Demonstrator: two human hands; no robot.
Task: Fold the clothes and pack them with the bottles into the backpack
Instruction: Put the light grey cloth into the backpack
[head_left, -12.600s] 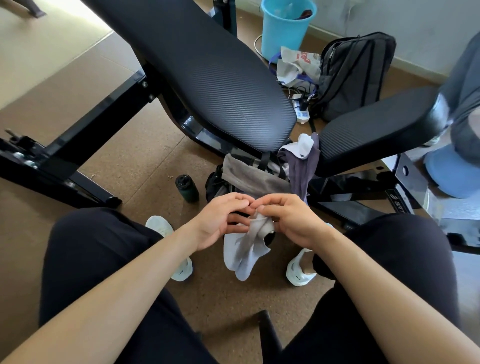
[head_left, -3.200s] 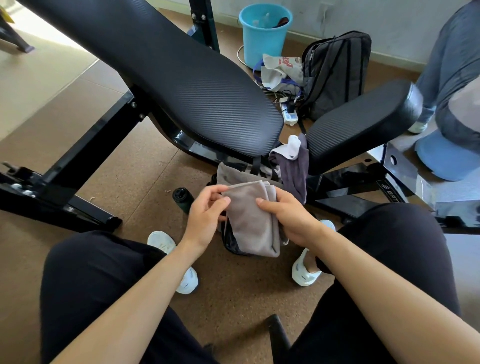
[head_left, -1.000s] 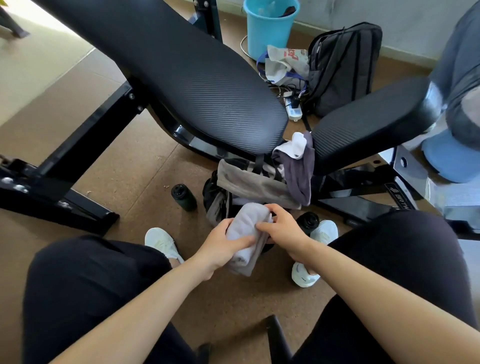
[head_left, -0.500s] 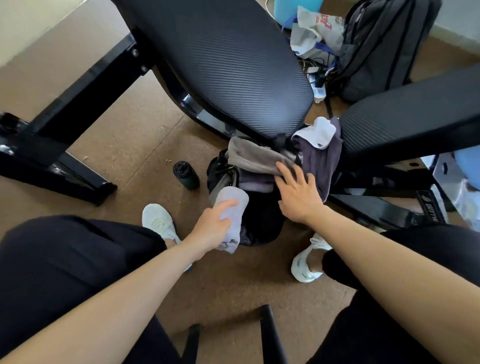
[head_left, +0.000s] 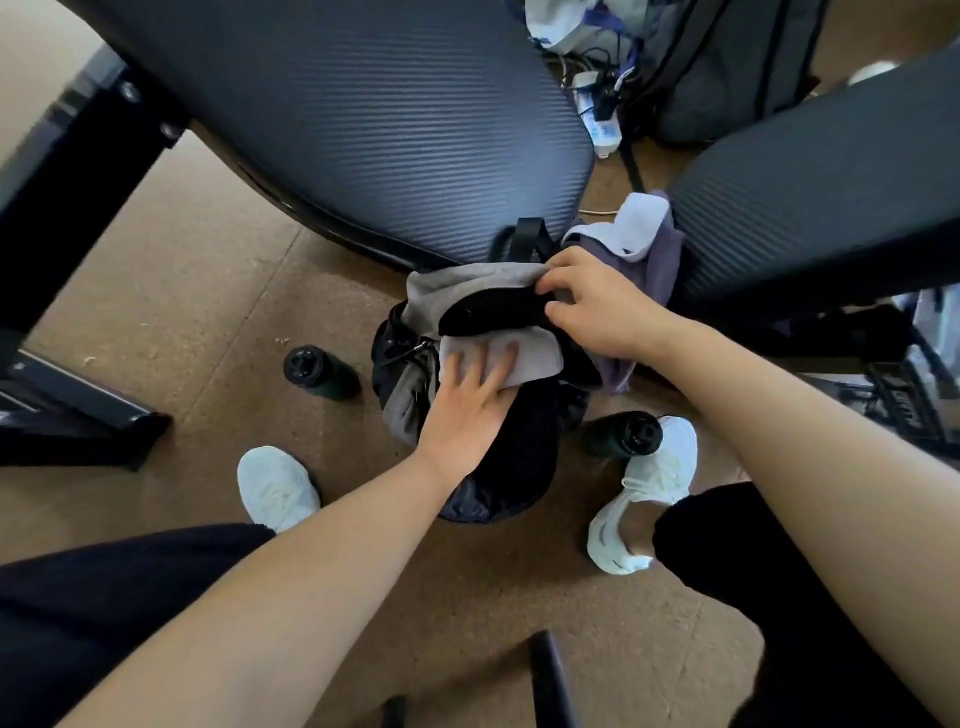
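Note:
A black backpack stands on the floor between my feet, under the bench. My left hand presses a folded grey cloth into the backpack's dark opening with straight fingers. My right hand grips the grey rim of the opening and holds it back. A purple garment with a white patch hangs off the bench gap beside my right hand. One dark bottle stands left of the backpack. Another dark bottle lies to its right, by my right shoe.
Black bench pads hang over the backpack, and the bench frame runs along the left. A second grey backpack and a power strip sit behind. My white shoes flank the bag on the brown floor.
My left hand carried the folded grey cloth from beside the backpack into its opening. My right hand went from resting on the clothes to gripping the rim. The camera leaned closer.

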